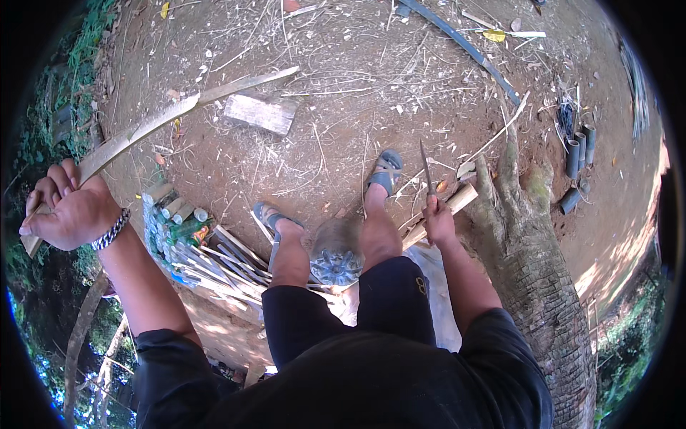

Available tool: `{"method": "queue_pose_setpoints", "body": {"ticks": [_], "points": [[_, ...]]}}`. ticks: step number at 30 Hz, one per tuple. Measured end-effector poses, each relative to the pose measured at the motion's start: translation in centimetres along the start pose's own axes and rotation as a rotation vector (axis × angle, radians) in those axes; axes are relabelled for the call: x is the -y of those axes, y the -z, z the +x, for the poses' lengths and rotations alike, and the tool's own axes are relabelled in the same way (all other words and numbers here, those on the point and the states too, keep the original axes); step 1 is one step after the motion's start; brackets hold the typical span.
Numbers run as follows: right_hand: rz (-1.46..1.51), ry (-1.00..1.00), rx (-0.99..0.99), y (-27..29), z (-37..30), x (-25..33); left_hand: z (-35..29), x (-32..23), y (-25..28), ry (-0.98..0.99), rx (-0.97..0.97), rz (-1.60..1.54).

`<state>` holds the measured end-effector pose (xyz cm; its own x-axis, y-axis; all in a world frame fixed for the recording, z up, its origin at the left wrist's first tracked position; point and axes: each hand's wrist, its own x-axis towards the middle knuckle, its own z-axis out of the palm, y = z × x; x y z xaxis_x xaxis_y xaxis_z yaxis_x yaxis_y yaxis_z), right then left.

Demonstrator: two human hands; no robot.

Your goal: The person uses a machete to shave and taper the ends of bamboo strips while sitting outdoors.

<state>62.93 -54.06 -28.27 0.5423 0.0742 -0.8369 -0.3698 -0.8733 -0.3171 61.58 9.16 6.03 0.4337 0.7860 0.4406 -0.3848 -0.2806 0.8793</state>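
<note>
At the far left my left hand (75, 214) is raised, its fingers closed round the lower end of a long split bamboo strip (153, 129). The strip slants up to the right over the ground, its pale inner face partly showing. On the other side my right hand (439, 220) grips the handle of a knife (427, 166), whose narrow dark blade points away from me. Just beside that hand lies a cut bamboo piece (461, 199), partly hidden by my fingers. Knife and strip are well apart.
A tree trunk (536, 286) with spreading roots lies at the right. A wooden block (261, 114) rests ahead on littered soil. Split sticks (221, 264) and bamboo tubes (173, 207) are piled left of my feet. More dark tubes (573, 157) stand far right, near a curved dark strip (464, 44).
</note>
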Motion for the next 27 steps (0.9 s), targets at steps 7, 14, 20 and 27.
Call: {"method": "queue_pose_setpoints", "body": {"ticks": [7, 14, 20, 27], "points": [[0.984, -0.144, 0.109, -3.5, -3.6, 13.6, -5.3, -1.6, 7.3, -0.124, -0.154, 0.095], [1.261, -0.063, 0.281, -11.5, -3.2, 22.6, -11.1, -1.3, 17.8, -0.152, -0.194, -0.070], [1.279, 0.033, 0.355, -18.3, -1.1, 25.7, -11.9, -0.1, 25.2, -0.194, -0.137, -0.228], [1.266, 0.155, 0.282, -21.1, -0.9, 25.6, -10.5, -0.7, 28.6, -0.234, 0.128, -0.307]]}}
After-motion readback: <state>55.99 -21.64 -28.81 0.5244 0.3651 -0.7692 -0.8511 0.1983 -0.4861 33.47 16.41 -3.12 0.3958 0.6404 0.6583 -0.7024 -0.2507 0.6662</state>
